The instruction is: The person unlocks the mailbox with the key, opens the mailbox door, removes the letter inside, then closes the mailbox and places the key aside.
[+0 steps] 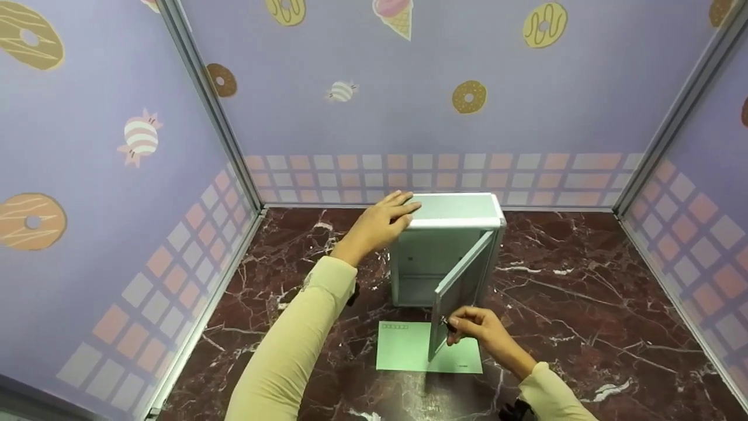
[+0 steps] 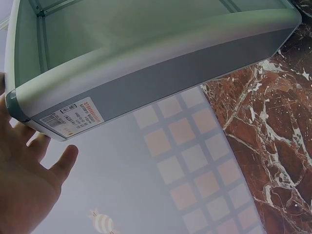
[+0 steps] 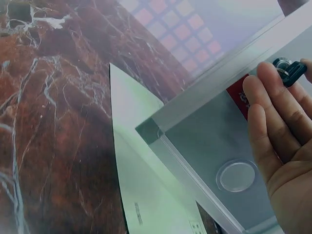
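Note:
A silver metal mailbox (image 1: 453,207) stands upright on the marble surface, and its framed door (image 1: 464,275) swings outward from the right side. My left hand (image 1: 380,225) rests on the top left corner of the box, fingers lying straight over the edge. In the left wrist view a printed label (image 2: 73,117) shows on the box's side near that hand. With thumb and fingers, my right hand (image 1: 482,327) pinches a black-headed key (image 3: 294,72) at the door's lock. A red sticker (image 3: 239,95) and a round clear window (image 3: 237,176) show on the door.
A pale green envelope (image 1: 403,351) lies flat below the door, partly covered by it in the head view. Dark red marble (image 1: 561,327) surrounds the box. Lilac panels (image 1: 374,117) with printed sweets wall off the back and both sides.

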{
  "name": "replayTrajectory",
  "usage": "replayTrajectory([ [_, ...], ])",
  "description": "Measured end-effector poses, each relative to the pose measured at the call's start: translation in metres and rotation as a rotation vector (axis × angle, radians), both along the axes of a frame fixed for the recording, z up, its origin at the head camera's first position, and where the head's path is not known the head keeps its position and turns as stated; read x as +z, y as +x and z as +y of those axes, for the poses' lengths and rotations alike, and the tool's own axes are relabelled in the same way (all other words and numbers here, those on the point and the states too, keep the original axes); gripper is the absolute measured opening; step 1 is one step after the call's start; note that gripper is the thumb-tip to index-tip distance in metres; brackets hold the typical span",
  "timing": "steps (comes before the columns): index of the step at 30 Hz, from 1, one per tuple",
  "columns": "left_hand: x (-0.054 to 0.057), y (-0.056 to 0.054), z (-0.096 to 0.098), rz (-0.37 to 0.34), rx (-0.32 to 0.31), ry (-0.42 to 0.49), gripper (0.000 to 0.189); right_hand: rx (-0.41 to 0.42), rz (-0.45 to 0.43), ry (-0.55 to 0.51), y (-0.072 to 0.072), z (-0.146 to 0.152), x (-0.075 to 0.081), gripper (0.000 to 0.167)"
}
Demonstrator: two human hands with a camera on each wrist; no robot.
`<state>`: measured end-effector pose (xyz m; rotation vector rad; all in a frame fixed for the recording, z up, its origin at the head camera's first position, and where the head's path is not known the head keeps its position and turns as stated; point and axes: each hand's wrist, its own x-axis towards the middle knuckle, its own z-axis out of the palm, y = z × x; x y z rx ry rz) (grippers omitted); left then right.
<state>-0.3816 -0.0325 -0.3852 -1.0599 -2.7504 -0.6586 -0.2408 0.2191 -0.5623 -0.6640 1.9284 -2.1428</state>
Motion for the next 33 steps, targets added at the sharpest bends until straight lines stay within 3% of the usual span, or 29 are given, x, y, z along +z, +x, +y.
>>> replayTrajectory([
  [15, 0.0, -0.001, -0.001, -0.002, 0.008, 0.001, 0.043, -0.183, -0.115, -0.019, -0.014, -0.038, 0.002, 0.033],
  [33, -0.001, 0.0, 0.0, -0.018, 0.02, 0.002, 0.043, -0.32, -0.223, -0.053, -0.034, -0.064, 0.007, 0.025],
])
